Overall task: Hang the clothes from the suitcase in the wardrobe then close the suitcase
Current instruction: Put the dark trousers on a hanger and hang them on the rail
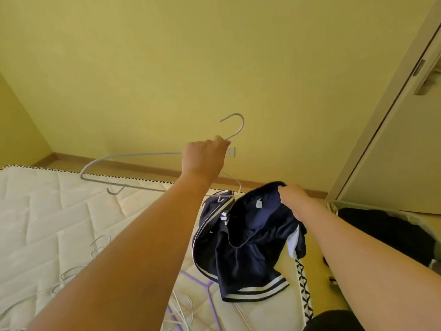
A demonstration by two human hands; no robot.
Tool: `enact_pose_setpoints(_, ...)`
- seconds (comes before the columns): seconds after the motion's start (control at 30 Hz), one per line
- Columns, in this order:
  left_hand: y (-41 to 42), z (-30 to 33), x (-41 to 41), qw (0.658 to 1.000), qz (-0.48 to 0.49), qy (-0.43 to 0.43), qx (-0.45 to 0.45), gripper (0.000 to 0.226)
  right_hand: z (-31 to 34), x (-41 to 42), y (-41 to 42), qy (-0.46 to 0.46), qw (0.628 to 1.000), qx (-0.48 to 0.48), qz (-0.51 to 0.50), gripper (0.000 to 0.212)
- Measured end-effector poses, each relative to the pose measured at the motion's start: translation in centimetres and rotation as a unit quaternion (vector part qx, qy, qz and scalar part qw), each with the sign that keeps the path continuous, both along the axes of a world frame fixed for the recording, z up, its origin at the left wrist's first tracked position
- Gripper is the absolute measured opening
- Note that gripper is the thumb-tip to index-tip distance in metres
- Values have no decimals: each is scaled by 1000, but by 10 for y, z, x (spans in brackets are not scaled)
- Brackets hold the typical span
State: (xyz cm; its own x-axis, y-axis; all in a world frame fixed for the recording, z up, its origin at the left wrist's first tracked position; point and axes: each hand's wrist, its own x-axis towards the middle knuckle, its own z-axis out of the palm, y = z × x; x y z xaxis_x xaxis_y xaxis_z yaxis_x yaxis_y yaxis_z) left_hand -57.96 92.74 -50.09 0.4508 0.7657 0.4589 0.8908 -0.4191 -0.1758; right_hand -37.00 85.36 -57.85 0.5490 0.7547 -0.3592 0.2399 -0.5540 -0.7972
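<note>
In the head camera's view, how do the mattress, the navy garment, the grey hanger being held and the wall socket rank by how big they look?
Largest to smallest as they look:
1. Mattress
2. Navy garment
3. Grey hanger, held up nearer the camera, so its rank against the garment is unsure
4. Wall socket, far off on the wall

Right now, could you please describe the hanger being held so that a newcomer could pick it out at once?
Start at the white quilted mattress below the yellow wall. Above it, the left hand grips a pale wire hanger at the base of its hook. It is the only hanger raised in the air; the other hangers, white and purple, lie on the mattress.
</note>
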Motion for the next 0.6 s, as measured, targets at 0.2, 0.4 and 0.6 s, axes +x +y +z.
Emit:
enact_pose_setpoints(0.2, -3, -1, 34, 982, -93, -157, 37, 40, 4, 9, -14, 5, 1000, -2, 12, 39)
enact_pose_setpoints(0.4, 6, 10, 40, 956, -79, -228, 167, 43, 12, 25, -18, 11, 1000, -12, -19, 34)
enact_pose_setpoints(0.6, 2, 31, 58, 944, -132, -220, 206, 43, 23, 47, -7, 55, 997, -21, -56, 35)
